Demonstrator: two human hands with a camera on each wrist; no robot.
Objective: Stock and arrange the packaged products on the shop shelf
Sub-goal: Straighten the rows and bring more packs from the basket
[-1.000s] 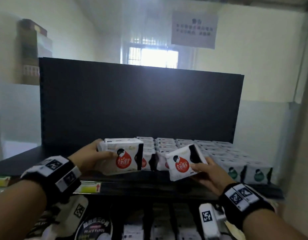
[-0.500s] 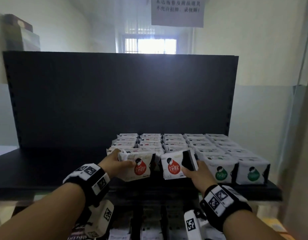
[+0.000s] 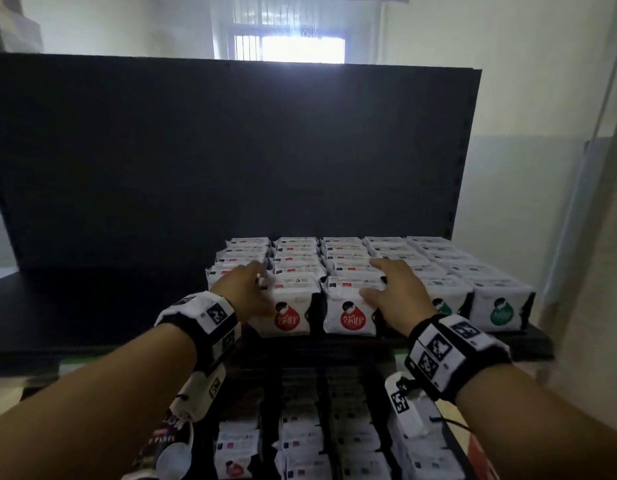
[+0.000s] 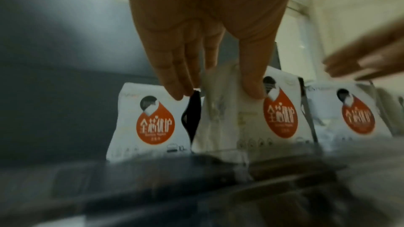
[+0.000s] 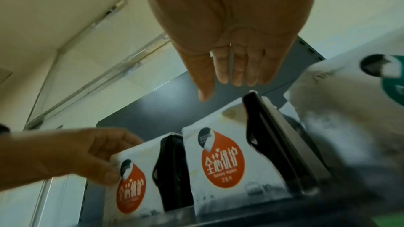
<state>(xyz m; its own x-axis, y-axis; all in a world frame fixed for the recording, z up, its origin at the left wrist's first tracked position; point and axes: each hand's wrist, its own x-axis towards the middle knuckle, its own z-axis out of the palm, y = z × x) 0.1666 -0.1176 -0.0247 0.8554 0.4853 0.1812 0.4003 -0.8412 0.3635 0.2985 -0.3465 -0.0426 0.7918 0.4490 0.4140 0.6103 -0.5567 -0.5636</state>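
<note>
Black metal shop shelf (image 3: 92, 327) with tall dark back panel (image 3: 230, 150); bare at left, packs filling right part in rows front to back. Left hand (image 3: 243, 292) reaching over front of stock, thumb and fingers straddling top of white soft-plastic pack with red drop label (image 3: 288, 315), second from left in front row per left wrist view; fingers fairly straight, thumb tip on pack face (image 4: 251, 91), grasping lightly at upper edge. Further red-label pack (image 4: 150, 122) standing just left of it, partly hidden behind wrist in head view. Next right: second white pack with red drop label (image 3: 352, 315), upright, touching its neighbour, at shelf front edge. Right hand (image 3: 395, 292) above that pack, fingers extended and loose, released; contact with pack top not resolvable. Far right: two white packs with green labels (image 3: 501, 311) closing front row. Lower shelf of similar white packs (image 3: 300, 441) visible beneath, between forearms.
</note>
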